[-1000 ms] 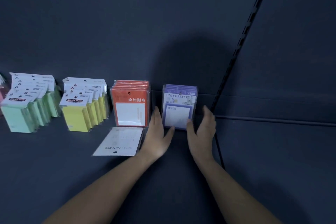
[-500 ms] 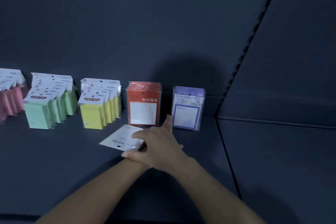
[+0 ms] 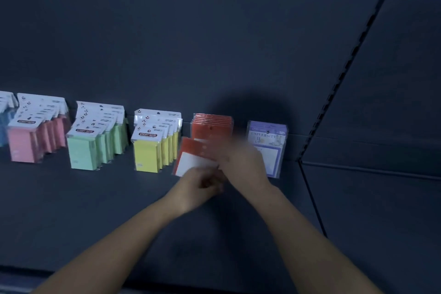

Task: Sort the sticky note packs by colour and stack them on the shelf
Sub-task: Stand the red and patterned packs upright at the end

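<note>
Aslant between left hand [image 3: 201, 186] and right hand [image 3: 242, 162], flat rectangular orange pack [image 3: 194, 156].

From the orange packs [image 3: 212, 124], the shelf [image 3: 71, 210] is open at 6 to 8 o'clock and at 3 o'clock beyond the purple packs [image 3: 267, 136], while yellow packs [image 3: 148, 157], green packs [image 3: 83, 153] and pink packs [image 3: 22, 148] block 9 o'clock and the back wall [image 3: 191, 43] closes 12 o'clock.

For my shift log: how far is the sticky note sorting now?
Done: pink, green, yellow and purple rows stand on the shelf. In hand: left hand grips a loose orange pack, blurred right hand at it. Left: set it with the orange row.
</note>
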The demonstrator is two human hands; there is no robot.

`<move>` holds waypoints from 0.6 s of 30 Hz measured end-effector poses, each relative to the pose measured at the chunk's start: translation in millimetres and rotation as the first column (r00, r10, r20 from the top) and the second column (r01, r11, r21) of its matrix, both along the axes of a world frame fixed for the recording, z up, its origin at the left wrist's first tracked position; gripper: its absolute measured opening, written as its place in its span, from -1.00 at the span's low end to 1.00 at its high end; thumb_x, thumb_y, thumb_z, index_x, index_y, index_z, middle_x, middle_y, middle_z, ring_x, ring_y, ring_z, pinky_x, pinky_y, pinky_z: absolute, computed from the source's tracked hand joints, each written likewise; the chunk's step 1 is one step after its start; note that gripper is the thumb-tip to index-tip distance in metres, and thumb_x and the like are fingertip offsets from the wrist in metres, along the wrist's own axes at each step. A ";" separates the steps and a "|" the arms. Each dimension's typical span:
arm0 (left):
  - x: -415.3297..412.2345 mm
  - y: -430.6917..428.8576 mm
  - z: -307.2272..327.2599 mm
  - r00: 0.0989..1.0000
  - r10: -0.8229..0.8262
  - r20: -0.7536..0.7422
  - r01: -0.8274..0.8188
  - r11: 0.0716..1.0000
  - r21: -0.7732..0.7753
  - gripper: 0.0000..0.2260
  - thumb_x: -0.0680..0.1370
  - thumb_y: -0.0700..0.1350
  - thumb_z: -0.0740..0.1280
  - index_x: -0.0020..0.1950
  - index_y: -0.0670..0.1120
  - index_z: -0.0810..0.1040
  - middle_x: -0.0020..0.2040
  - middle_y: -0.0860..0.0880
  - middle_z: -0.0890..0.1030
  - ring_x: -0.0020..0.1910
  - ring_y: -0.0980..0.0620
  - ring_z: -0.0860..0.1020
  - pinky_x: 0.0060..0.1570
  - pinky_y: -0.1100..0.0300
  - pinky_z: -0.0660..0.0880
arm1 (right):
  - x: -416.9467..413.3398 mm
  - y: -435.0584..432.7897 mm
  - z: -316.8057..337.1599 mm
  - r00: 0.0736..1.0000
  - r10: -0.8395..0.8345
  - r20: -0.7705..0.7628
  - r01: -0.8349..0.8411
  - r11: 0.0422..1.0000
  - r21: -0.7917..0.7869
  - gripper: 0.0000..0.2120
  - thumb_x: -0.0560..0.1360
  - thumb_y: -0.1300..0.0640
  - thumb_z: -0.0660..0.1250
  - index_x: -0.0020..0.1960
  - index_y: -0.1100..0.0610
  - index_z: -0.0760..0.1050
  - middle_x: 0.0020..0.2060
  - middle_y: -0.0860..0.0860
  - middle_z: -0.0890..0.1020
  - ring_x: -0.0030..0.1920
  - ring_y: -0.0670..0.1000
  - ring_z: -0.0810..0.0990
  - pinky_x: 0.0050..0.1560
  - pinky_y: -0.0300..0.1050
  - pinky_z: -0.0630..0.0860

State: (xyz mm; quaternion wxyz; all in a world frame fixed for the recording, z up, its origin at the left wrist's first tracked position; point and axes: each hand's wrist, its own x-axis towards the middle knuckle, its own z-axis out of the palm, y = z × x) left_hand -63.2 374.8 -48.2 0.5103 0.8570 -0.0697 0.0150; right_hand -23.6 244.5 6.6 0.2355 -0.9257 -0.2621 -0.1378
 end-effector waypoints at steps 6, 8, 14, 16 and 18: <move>11.0 28.5 -10.4 0.791 0.568 0.225 -0.581 0.814 -0.012 -0.73 0.37 -0.17 0.50 -0.12 -0.14 0.42 -0.19 -0.06 0.44 -0.19 0.01 0.40 -0.19 0.15 0.38 | 14.2 2.5 -27.3 0.961 0.051 -0.270 0.091 0.868 0.488 -0.77 0.55 0.22 0.25 0.19 0.08 0.48 0.06 -0.06 0.60 0.08 -0.07 0.55 0.12 -0.15 0.50; 17.1 26.4 -18.0 0.823 0.528 0.212 -0.545 0.838 0.026 -0.59 0.35 -0.15 0.53 0.05 -0.18 0.39 -0.03 -0.07 0.42 -0.03 0.00 0.39 -0.04 0.21 0.39 | 10.5 8.0 -38.5 0.939 0.079 -0.335 0.147 0.788 0.598 -0.61 0.54 0.27 0.25 0.32 0.02 0.35 0.16 -0.07 0.54 0.18 -0.08 0.51 0.17 -0.23 0.44; 23.6 13.3 -39.4 0.866 0.492 0.086 -0.486 0.870 -0.084 -0.69 0.42 -0.20 0.47 -0.06 -0.08 0.34 -0.11 -0.03 0.44 -0.14 0.03 0.44 -0.22 0.41 0.36 | -4.5 23.6 -63.5 0.940 0.017 -0.340 0.219 0.735 0.642 -0.38 0.51 0.33 0.23 0.48 0.08 0.08 0.36 0.02 0.32 0.37 -0.05 0.30 0.40 -0.08 0.30; 24.6 10.9 -42.3 0.860 0.502 0.092 -0.493 0.863 -0.109 -0.71 0.44 -0.20 0.45 -0.04 -0.10 0.32 -0.12 0.00 0.41 -0.16 0.06 0.43 -0.24 0.44 0.35 | -8.5 25.9 -72.2 0.929 0.025 -0.369 0.214 0.777 0.592 -0.33 0.51 0.33 0.23 0.51 0.12 0.00 0.44 0.04 0.20 0.45 -0.03 0.17 0.48 -0.09 0.16; 25.1 9.3 -44.7 0.870 0.486 0.086 -0.471 0.870 -0.146 -0.69 0.49 -0.21 0.39 0.09 -0.09 0.30 -0.02 0.03 0.45 -0.04 0.07 0.48 -0.17 0.45 0.38 | -11.5 27.7 -79.9 0.897 0.045 -0.440 0.222 0.814 0.536 -0.27 0.54 0.28 0.22 0.54 0.12 -0.15 0.50 0.03 0.09 0.49 -0.05 0.08 0.48 -0.18 0.07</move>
